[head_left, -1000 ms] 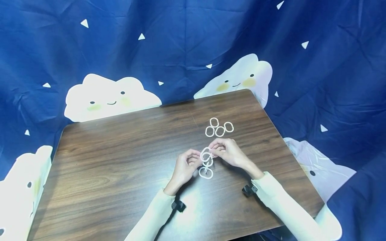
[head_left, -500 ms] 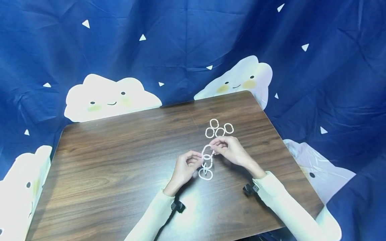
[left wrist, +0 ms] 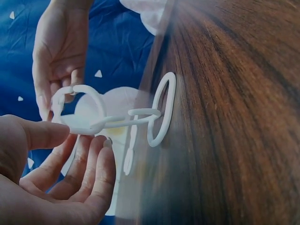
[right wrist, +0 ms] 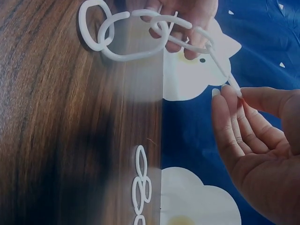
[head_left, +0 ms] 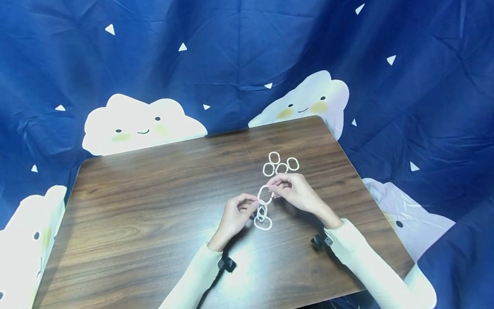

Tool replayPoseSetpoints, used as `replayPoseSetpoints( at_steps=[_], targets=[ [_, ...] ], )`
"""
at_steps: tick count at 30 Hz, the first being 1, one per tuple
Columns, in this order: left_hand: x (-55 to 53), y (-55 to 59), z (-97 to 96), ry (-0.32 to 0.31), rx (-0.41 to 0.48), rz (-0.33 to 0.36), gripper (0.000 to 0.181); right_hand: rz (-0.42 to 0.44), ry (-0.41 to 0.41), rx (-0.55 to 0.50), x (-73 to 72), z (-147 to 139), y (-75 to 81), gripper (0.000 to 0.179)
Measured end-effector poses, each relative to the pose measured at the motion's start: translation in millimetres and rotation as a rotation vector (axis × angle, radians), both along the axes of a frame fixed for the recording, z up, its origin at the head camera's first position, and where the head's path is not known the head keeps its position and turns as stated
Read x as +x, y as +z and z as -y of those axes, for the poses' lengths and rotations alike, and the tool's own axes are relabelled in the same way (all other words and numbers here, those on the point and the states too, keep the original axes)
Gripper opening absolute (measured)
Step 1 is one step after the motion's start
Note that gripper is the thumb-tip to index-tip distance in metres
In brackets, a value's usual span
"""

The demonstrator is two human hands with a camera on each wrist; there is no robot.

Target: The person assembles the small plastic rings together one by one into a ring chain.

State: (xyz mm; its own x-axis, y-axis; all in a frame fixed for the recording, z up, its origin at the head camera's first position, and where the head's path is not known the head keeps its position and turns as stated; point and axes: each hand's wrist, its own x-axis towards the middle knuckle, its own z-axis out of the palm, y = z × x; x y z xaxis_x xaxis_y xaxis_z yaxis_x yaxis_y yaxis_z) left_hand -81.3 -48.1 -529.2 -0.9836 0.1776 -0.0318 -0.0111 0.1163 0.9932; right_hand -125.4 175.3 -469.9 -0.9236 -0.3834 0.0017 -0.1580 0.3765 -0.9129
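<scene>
1. Your two hands meet over the wooden table (head_left: 154, 206), working a short chain of white plastic rings (head_left: 264, 208) held between them.
2. Left hand (head_left: 235, 216): thumb & fingers curled, pinching the chain partway down. The bottom ring hangs just below that grip and rests on the wood.
3. Right hand (head_left: 295, 192): fingertips (right wrist: 228, 96) pinch the top ring (head_left: 265, 193), raised a little above & beyond the left hand.
4. Handling, as a judgement: rings look light, stiff and smooth, prob. slippery plastic; the links swing loose, so the chain flops wherever it isn't held. Grip each ring on its rim w/ thumb and forefinger, close to the join.
5. Pose: both wrists low, near the table, palms turned inward toward each other, cream sleeves (head_left: 366, 266) running back to you.
6. Four more loose rings (head_left: 280, 164) lie in a cluster just beyond the right hand, apart from the chain.
7. Blue cloth w/ smiling clouds (head_left: 139, 124) hangs behind.
</scene>
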Motion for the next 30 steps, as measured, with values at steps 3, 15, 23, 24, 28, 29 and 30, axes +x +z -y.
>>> replayPoseSetpoints(
  at_steps=[3,15,23,24,28,29,30],
  targets=[
    [-1.4,-1.2,0.5,0.0,0.001,-0.002,0.015,-0.005,0.015,-0.02,0.0,0.9,-0.3,0.017],
    [-3.0,7.1,4.6,0.063,0.034,-0.047,0.017,0.002,0.031,-0.017,2.1,3.7,-0.2,0.02],
    [-5.3,18.1,3.5,0.074,0.078,-0.08,0.018,0.002,0.035,-0.034,0.8,4.4,-2.0,0.015],
    [-5.4,19.2,3.3,0.072,0.073,-0.083,0.019,0.001,0.036,-0.036,0.6,4.4,-2.3,0.014],
    [-5.8,21.0,3.2,0.06,0.049,-0.093,0.018,0.0,0.045,-0.034,0.5,5.0,-2.2,0.013],
    [-5.9,20.9,3.3,0.059,0.042,-0.095,0.017,-0.001,0.047,-0.033,0.7,5.1,-2.4,0.012],
    [-5.8,20.4,3.3,0.059,0.036,-0.098,0.017,-0.002,0.048,-0.031,0.6,5.2,-2.6,0.012]
  ],
)
